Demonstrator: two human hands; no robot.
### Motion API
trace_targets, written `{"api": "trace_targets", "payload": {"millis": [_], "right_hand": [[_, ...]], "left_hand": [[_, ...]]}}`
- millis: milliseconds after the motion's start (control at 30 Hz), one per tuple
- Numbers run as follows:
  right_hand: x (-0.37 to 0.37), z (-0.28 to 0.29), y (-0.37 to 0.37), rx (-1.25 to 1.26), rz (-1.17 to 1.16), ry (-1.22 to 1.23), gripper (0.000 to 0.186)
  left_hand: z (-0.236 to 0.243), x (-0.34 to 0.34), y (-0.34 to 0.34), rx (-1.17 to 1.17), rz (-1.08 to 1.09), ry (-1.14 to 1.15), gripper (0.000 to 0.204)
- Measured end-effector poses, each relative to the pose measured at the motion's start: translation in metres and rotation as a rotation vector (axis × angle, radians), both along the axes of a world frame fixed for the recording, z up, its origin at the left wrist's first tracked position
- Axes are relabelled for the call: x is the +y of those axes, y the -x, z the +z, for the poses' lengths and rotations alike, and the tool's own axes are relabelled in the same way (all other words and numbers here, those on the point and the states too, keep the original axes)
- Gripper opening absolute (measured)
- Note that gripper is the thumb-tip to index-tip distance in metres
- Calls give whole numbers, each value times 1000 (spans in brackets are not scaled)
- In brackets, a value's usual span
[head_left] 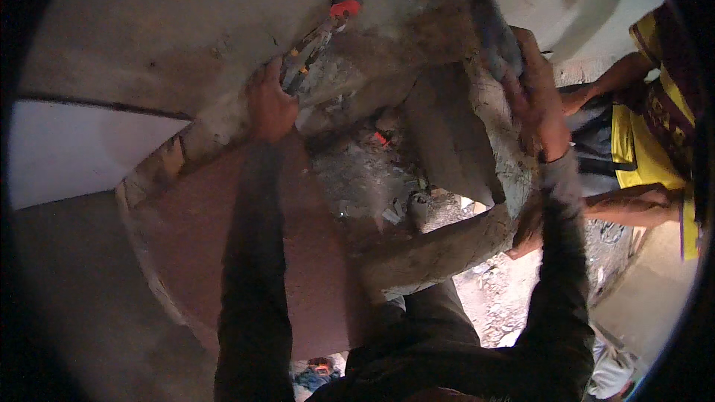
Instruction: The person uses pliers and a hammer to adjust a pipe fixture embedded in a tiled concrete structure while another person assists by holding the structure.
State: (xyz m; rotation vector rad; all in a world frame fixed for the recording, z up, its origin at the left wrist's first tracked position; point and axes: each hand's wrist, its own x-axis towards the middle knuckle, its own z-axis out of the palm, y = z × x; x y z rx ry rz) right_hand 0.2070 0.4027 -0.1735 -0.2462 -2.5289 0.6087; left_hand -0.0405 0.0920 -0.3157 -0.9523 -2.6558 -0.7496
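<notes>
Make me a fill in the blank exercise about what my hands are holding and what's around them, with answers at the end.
1. The left hand holds a tool whose far end is dark and bright ___.
2. The hand gripping the dark elongated tool is the ___ one.
3. The co-worker wears dark maroon and ___ clothing.
4. The reddish-brown surface lies beneath the person's ___ forearm.

Missing words: red; right; yellow; left.
</notes>
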Motion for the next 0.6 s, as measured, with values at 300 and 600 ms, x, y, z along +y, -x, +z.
{"api": "trace_targets", "payload": {"millis": [300,600], "right_hand": [[91,-31,55,-110,305,-699,49],[80,-58,99,-137,407,-464,48]], "left_hand": [[-2,2,0,-37,-1,110,77],[-16,-14,-7,-78,28,127,74]]}}
